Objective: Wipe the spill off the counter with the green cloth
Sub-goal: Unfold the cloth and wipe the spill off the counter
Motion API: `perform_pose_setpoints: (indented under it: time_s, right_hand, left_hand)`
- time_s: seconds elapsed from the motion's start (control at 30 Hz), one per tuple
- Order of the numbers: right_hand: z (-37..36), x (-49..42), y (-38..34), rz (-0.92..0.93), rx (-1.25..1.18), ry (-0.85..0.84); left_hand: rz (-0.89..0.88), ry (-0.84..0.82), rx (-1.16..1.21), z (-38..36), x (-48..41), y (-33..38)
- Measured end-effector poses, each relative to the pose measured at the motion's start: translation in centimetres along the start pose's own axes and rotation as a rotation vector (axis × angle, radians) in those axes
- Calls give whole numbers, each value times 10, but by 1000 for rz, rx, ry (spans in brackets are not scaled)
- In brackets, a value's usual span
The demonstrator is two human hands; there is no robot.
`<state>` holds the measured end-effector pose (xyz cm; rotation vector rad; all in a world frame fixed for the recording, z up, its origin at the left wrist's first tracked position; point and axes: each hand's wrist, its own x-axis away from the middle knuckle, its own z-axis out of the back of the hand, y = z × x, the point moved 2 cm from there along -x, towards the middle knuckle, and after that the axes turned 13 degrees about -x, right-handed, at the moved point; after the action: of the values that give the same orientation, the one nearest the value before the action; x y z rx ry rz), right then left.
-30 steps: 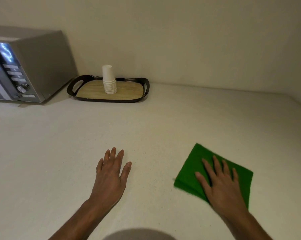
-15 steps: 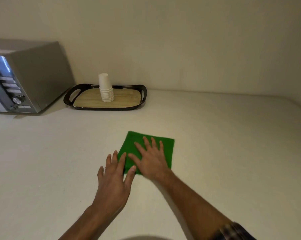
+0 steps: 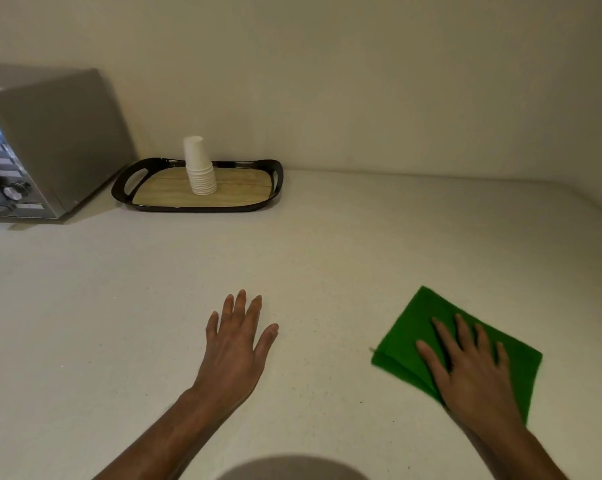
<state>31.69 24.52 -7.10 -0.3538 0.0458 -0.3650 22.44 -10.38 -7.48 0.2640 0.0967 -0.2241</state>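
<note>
On tabletop [image 3: 327, 237], near right: folded green cloth [image 3: 410, 341] lies flat under my right hand [image 3: 472, 372], fingers spread, palm pressing, no grip. My left hand [image 3: 233, 348] open, flat on bare tabletop, well apart. Tray [image 3: 195, 206] with stacked cups [image 3: 199, 168], microwave [image 3: 50, 140] far left.

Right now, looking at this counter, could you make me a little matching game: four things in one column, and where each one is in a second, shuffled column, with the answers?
Things:
1. green cloth
2. stack of white cups
3. microwave
4. left hand

Places:
A. far left, against the wall
B. flat on the bare counter, fingers spread
C. under the right hand
D. standing on the black-rimmed tray

Pairs: 1-C, 2-D, 3-A, 4-B
</note>
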Motion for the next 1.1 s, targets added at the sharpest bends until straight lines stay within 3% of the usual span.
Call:
perform_pose_setpoints:
  time_s: [0.13, 0.3, 0.43, 0.57, 0.73, 0.9, 1.1]
  right_hand:
    - [-23, 53, -37, 159, 11, -114]
    - [-56, 61, -145, 494, -75, -179]
    - [-83, 13, -213, 601, -110, -208]
    - [-89, -61, -238, 509, -41, -209]
    - [-56, -127, -160, 209, -34, -102]
    - [-7, -111, -32, -36, -22, -8]
    - [8, -1, 24, -25, 2, -3]
  left_hand:
    - [43, 21, 173, 2, -1, -4]
    - [75, 49, 234, 7, -7, -4]
    - [39, 94, 198, 12, -14, -1]
    - [4, 100, 140, 6, -11, 11]
    - [-32, 51, 95, -6, -7, 22]
    - [-32, 43, 63, -6, -9, 29]
    - [-6, -18, -64, -8, -12, 23]
